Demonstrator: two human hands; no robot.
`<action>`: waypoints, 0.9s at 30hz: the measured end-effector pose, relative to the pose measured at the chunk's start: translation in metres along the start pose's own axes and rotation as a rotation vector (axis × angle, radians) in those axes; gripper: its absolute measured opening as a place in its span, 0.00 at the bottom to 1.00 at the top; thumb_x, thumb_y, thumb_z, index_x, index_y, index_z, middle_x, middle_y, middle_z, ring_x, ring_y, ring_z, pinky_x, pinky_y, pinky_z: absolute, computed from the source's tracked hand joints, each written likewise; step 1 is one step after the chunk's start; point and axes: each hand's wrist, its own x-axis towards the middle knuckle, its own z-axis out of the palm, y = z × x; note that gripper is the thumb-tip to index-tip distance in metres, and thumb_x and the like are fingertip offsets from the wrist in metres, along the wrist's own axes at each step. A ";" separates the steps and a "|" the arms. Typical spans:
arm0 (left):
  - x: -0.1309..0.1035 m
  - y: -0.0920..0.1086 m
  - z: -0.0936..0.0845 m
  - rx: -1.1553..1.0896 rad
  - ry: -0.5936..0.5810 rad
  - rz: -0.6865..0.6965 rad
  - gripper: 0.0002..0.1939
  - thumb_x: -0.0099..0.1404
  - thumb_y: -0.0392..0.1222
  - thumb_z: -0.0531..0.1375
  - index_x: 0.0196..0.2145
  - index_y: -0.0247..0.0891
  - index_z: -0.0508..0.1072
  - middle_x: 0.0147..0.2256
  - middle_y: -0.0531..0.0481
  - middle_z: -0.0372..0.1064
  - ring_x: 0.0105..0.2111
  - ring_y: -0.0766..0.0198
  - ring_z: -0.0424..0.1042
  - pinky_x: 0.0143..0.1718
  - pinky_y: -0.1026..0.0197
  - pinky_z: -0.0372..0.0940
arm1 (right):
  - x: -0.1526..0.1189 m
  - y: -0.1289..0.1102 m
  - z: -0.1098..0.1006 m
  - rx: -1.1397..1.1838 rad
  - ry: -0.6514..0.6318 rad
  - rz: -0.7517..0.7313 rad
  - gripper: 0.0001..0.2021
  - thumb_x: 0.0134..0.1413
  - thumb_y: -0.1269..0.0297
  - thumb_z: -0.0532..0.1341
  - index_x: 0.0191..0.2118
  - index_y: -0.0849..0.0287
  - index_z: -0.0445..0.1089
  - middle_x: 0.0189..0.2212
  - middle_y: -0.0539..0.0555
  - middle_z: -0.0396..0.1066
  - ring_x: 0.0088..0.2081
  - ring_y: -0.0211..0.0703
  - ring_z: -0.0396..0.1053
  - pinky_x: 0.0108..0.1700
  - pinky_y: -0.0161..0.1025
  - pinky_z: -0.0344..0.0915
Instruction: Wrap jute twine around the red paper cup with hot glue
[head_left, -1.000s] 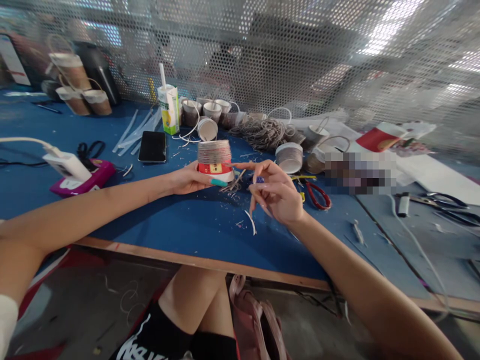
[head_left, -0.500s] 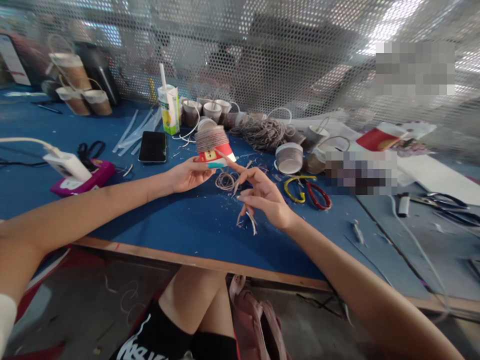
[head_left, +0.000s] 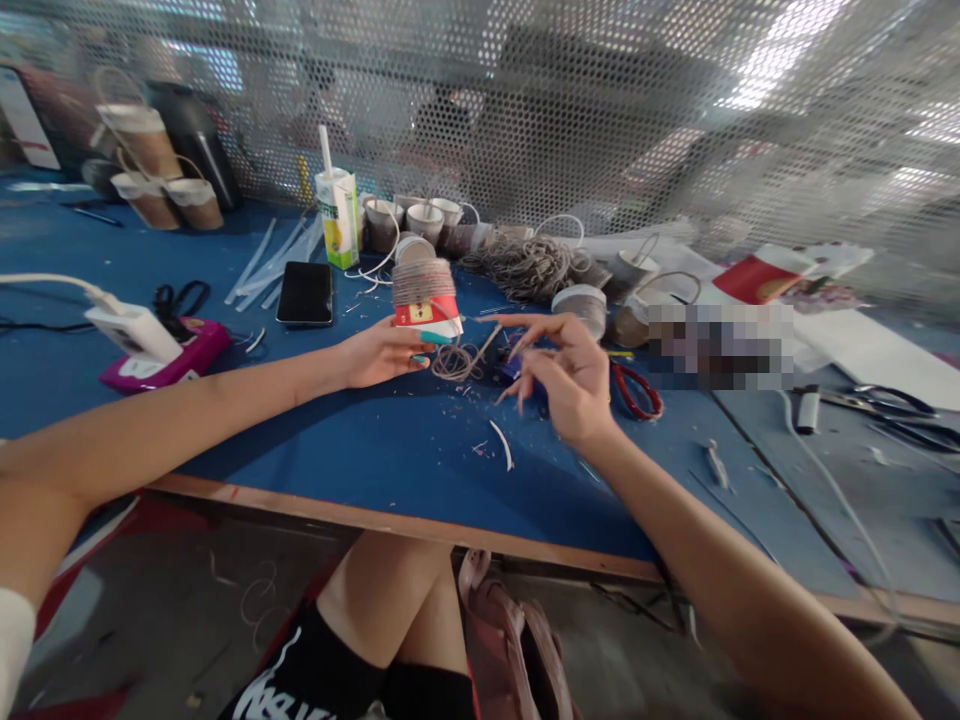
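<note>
Gripping a red-and-white paper cup in the fingers of the left hand, with teal showing at the fingertips; holding it just above the blue desk, wide end down, with rows of grey cord winding around its narrower upper part. Stretching the index finger of the right hand towards the cup, its tip hovering near but apart from it; spreading the other right fingers loosely, half curled. Covering part of a small dark-blue thing with them, too hidden to tell more.

Having a loose coil of thin tan cord lying just beside the left fingertips, and a curved white strip lying on the near side of the right fingers. Having a looped red tool handle resting to the right of the right fingers, and a white-rimmed grey cup sitting behind them.

Farther out, seeing a tangled heap of grey cord lying beyond the fingers, a black-screened phone resting left of the cup, and a green-and-white drink carton standing behind the phone.
</note>
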 end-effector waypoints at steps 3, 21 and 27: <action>-0.001 0.000 0.002 -0.020 -0.024 0.029 0.18 0.52 0.31 0.73 0.42 0.37 0.80 0.39 0.48 0.83 0.40 0.62 0.80 0.48 0.58 0.71 | 0.014 0.004 -0.026 -0.499 0.094 0.025 0.18 0.49 0.59 0.71 0.41 0.53 0.63 0.50 0.59 0.70 0.33 0.43 0.71 0.35 0.45 0.73; 0.002 -0.004 -0.002 0.082 -0.111 0.065 0.22 0.53 0.32 0.74 0.47 0.35 0.79 0.45 0.42 0.82 0.44 0.56 0.81 0.54 0.51 0.71 | 0.025 -0.021 -0.029 -0.443 0.145 0.447 0.04 0.48 0.62 0.61 0.29 0.56 0.70 0.15 0.51 0.64 0.17 0.46 0.65 0.23 0.46 0.67; 0.004 -0.006 -0.003 0.074 -0.104 0.047 0.20 0.52 0.33 0.75 0.44 0.36 0.80 0.41 0.46 0.82 0.41 0.59 0.80 0.50 0.56 0.72 | 0.005 -0.029 -0.015 -0.004 0.012 0.284 0.14 0.47 0.52 0.68 0.22 0.55 0.71 0.12 0.49 0.64 0.13 0.39 0.60 0.14 0.40 0.60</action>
